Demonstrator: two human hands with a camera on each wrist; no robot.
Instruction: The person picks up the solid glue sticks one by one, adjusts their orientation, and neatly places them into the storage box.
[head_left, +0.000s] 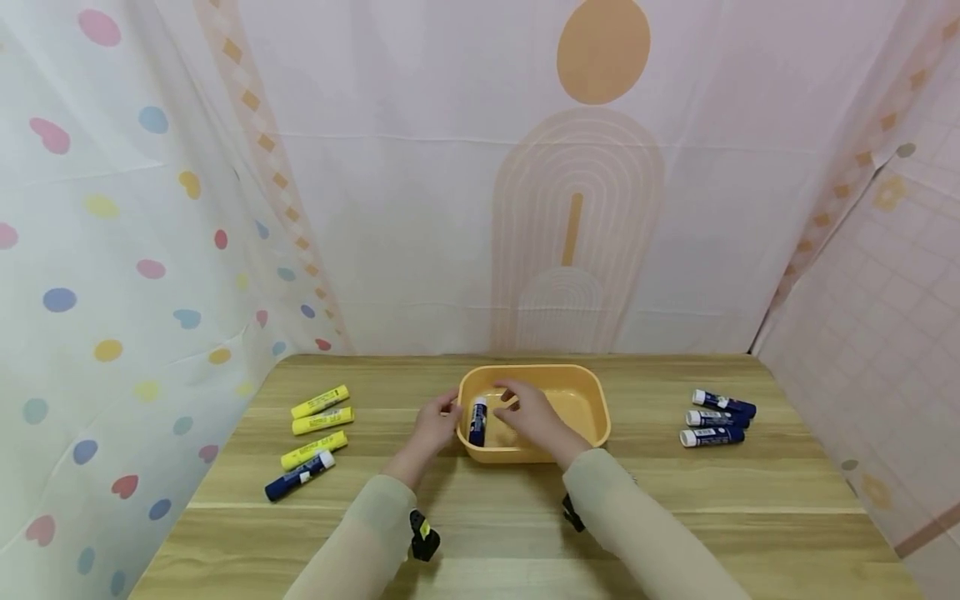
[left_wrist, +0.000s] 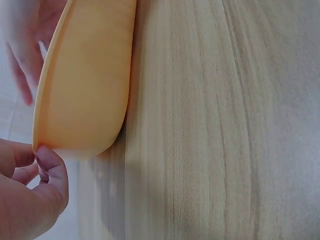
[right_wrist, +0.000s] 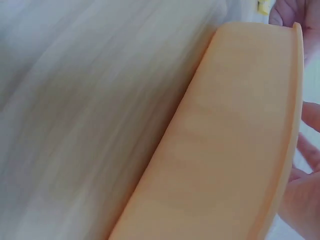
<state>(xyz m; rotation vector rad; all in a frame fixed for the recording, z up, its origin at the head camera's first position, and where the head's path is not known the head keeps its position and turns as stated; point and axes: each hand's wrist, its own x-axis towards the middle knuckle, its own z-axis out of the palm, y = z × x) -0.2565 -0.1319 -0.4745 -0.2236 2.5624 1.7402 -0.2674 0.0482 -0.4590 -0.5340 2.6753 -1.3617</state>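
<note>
A yellow-orange plastic basin stands on the table, and one dark blue glue stick with a white cap lies inside at its left end. My left hand pinches the basin's left rim between thumb and fingers, as the left wrist view also shows at the rim of the basin. Over the inside of the basin is my right hand, its fingers spread and loosely bent beside the glue stick, apart from it. In the right wrist view the basin wall hides part of that hand.
To the left lie three yellow glue sticks and one dark blue glue stick with a white cap. Three more dark blue glue sticks lie at the right. A patterned curtain hangs behind the wooden table.
</note>
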